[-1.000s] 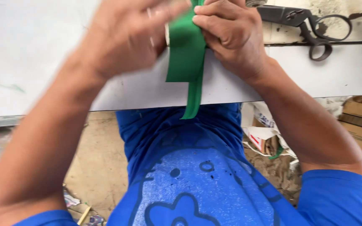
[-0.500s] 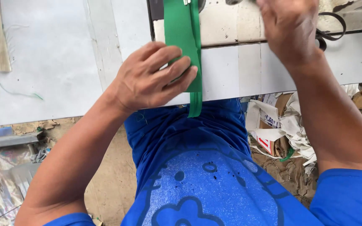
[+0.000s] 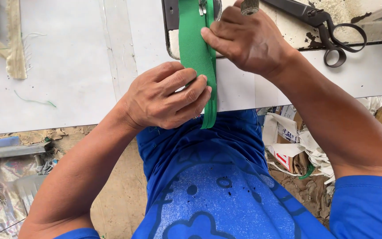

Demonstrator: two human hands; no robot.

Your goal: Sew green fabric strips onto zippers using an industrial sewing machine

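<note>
A folded green fabric strip [image 3: 194, 48] runs from the sewing machine's needle area at the top down over the white table's near edge. My left hand [image 3: 166, 97] pinches the strip's lower part at the table edge, fingers curled over it. My right hand [image 3: 246, 40] presses the strip's right edge flat on the machine bed, fingertips on the fabric. The metal presser foot [image 3: 203, 6] sits on the strip at the top.
Black scissors [image 3: 328, 26] lie on the machine bed at the upper right. Beige fabric scraps [image 3: 12, 48] lie at the upper left of the white table [image 3: 67, 88]. Paper and cardboard litter [image 3: 292, 146] covers the floor on the right.
The strip now lies flat under the presser foot. My right hand came down from the top onto the strip's right edge. My left hand slid right along the table edge.
</note>
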